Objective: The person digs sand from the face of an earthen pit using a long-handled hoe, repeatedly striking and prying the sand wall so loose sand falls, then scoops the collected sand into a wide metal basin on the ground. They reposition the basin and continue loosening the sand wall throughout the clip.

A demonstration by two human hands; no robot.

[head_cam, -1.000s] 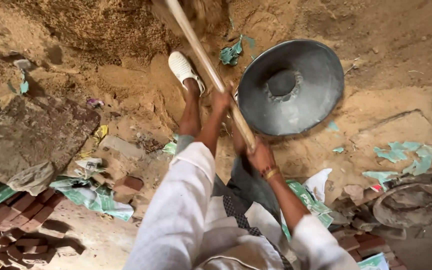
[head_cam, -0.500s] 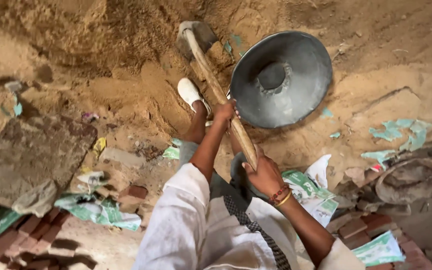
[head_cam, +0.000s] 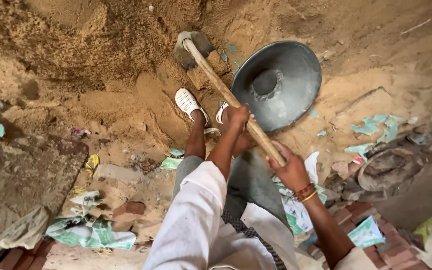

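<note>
Both hands clenched on the hoe handle [head_cam: 226,95]: left hand [head_cam: 238,116] further up the shaft for control, right hand [head_cam: 290,169] near the butt for leverage. The hoe blade [head_cam: 192,47] sits at the foot of the sand pile [head_cam: 81,45], angled so it can drag sand back. The metal pan [head_cam: 296,80] lies just beside the blade, within easy reach. White shoe [head_cam: 188,102] planted in the sand, stance wide for balance.

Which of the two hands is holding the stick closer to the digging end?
The left hand. It grips the wooden handle farther up, toward the metal blade in the sand. The right hand, with bangles at its wrist, holds the near end.
</note>
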